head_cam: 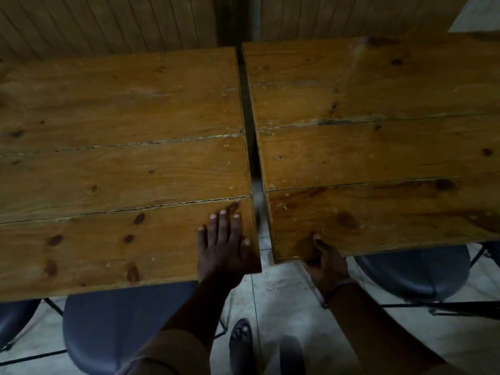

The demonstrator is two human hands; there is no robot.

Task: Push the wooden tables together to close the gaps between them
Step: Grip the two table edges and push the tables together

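Two wooden plank tables stand side by side in the head view. The left table (113,163) and the right table (378,147) are parted by a narrow dark gap (251,147) that widens slightly toward me. My left hand (223,244) lies flat, fingers spread, on the near right corner of the left table. My right hand (326,262) grips the near edge of the right table close to its left corner, thumb on top and fingers under the board.
Dark round stools sit tucked under the near edges: one (119,320) below the left table, another (414,269) below the right, a third (16,318) at far left. A wood-panelled wall (108,20) backs the tables. My feet (240,339) stand on pale floor tiles.
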